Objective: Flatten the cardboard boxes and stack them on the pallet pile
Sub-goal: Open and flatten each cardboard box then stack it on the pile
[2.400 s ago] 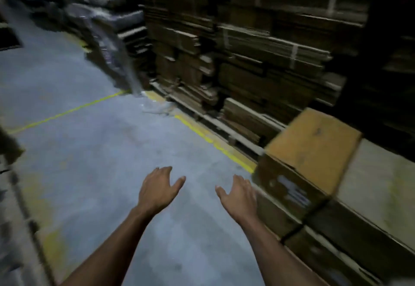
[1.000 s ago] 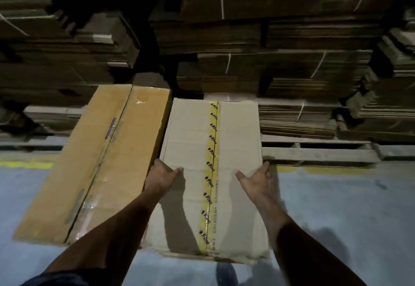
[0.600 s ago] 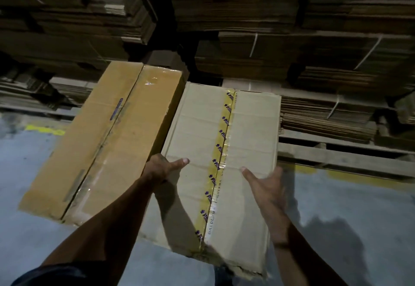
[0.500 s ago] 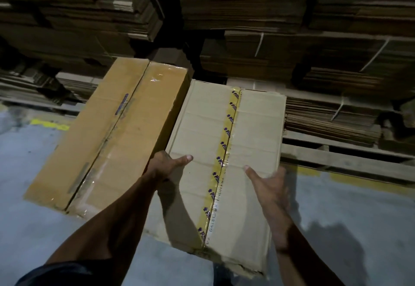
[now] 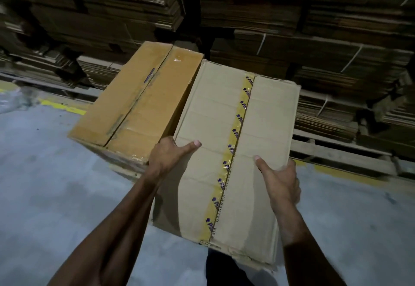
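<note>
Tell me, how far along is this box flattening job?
Behind, strapped bundles of flattened brown cardboard already sit stacked on wooden pallets. In hand: the left hand and right hand grip the sides of the pale cardboard box with yellow printed tape, still sealed and box-shaped. Left: flattening it, then the orange-brown cardboard box with clear tape beside it, and stacking both.

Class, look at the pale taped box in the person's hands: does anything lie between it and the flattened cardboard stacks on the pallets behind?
Nothing visible blocks it. The pale box, gripped by the left hand and right hand, faces the stacks directly. The orange-brown box sits beside it on the left, not in front.
</note>
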`<state>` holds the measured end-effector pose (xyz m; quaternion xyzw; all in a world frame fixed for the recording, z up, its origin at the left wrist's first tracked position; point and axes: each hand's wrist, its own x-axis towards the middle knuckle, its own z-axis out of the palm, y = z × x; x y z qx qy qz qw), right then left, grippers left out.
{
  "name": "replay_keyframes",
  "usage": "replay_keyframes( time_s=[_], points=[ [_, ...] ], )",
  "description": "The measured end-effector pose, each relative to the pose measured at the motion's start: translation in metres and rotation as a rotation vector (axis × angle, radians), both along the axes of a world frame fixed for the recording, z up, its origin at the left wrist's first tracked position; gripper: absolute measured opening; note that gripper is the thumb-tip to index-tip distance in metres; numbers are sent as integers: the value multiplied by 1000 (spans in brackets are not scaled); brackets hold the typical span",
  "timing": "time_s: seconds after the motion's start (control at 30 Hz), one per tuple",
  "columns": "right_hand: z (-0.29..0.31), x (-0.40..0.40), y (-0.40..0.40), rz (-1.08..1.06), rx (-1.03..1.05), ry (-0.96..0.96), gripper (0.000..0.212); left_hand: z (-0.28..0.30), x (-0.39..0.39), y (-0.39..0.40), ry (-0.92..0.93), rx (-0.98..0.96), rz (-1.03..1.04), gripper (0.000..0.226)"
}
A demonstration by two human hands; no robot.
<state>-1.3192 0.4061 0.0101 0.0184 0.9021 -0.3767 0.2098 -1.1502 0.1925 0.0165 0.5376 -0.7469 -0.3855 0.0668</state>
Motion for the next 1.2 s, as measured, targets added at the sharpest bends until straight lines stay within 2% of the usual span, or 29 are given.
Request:
replay_keyframes(
  time_s=[0.27,0.53,0.63,0.73,0.83,0.9,1.0,1.1,1.2],
  points=[
    [60,106,81,16,-80,164,83,61,111,90,125,-85,2,59],
    [119,216,148,132,-64,284,79,100,243,170,133,-130,101,86],
    [138,247,157,206,-84,325,75,111,285,190,150,-147,183,81],
    [160,267,152,294,-104,340,71,127,319,202,156,-166,260,86],
    [180,281,136,377,-160,350,73,145,347,206,178,-207,339,74],
    [188,294,122,420,-194,357,71,154,367,205,200,-225,386,75],
    [190,315,99,480,-243,357,69,161,398,200,222,-264,473,79],
    [186,339,72,555,-279,348,75,164,431,197,216,-299,561,75],
    [180,364,44,655,-302,322,78,164,464,196,206,-300,662,81]
  ],
)
